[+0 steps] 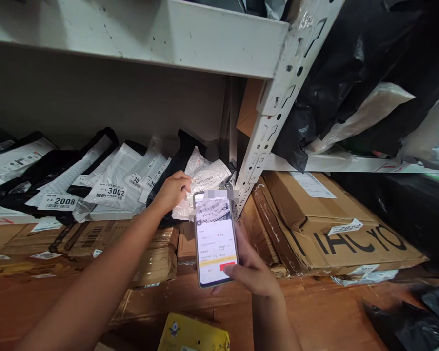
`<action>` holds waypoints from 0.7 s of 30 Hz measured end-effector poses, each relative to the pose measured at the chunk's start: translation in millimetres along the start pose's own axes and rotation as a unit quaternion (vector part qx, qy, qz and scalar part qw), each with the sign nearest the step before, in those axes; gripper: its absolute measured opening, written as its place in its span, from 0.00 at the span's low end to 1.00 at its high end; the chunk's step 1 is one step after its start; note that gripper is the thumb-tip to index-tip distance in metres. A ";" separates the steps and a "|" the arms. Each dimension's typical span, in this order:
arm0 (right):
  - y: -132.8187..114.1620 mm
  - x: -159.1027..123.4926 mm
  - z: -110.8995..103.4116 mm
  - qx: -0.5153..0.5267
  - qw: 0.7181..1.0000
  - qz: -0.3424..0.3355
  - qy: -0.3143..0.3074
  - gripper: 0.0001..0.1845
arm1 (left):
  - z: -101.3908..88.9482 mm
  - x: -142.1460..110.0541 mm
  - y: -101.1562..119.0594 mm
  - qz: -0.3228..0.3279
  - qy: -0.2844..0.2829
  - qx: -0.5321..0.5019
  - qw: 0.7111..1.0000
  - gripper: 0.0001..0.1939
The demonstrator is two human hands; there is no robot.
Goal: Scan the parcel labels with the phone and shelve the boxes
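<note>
White plastic courier mailer (211, 176), its barcode label facing up, lies at the right end of the shelf (25, 220), near the slotted metal upright (254, 151). The left hand (175, 191) pinches its left edge; the right hand (251, 267) cradles a smartphone (215, 256), stiff and breakable, best held by its sides. The mailer looks light, soft, slippery: gather a bunched corner.

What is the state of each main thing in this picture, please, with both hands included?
Phone: lit, tilted, held.
Right hand: closed around the phone.
Left hand: fingers bent, gripping the white parcel's edge.
White parcel: wrinkled, label showing.
Parcel marked 3002: lying on its neighbours, label outward.
Large cardboard box: closed, as far as visible.
Yellow package: partly out of view.
</note>
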State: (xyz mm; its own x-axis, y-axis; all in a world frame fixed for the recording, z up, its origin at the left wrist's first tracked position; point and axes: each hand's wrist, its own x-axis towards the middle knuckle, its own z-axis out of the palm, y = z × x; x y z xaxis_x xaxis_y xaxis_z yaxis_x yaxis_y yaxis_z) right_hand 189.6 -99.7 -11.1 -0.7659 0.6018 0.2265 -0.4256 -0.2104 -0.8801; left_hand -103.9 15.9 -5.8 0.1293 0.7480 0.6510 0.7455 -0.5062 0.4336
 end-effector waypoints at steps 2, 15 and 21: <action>5.9 0.4 1.4 -0.014 1.000 0.020 -0.013 0.47 | -0.2 -0.6 2.2 -0.017 -0.001 -0.008 1.000 0.13; 31.7 8.0 12.7 -0.074 0.992 0.066 -0.083 0.48 | -6.8 -0.2 11.1 -0.079 0.058 -0.095 0.991 0.10; 32.0 3.4 11.3 -0.054 0.993 0.083 -0.067 0.49 | -5.2 0.7 4.0 -0.180 0.099 -0.198 0.958 0.08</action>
State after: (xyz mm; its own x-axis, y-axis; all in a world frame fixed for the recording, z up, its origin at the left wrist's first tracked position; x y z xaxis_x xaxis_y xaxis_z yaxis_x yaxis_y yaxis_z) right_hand 168.0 -113.1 -33.7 -0.8815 0.4560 0.1227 -0.2400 -0.2088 -0.9481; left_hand -104.2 12.1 -0.4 -0.2449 0.8289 0.5029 0.4068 -0.3830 0.8293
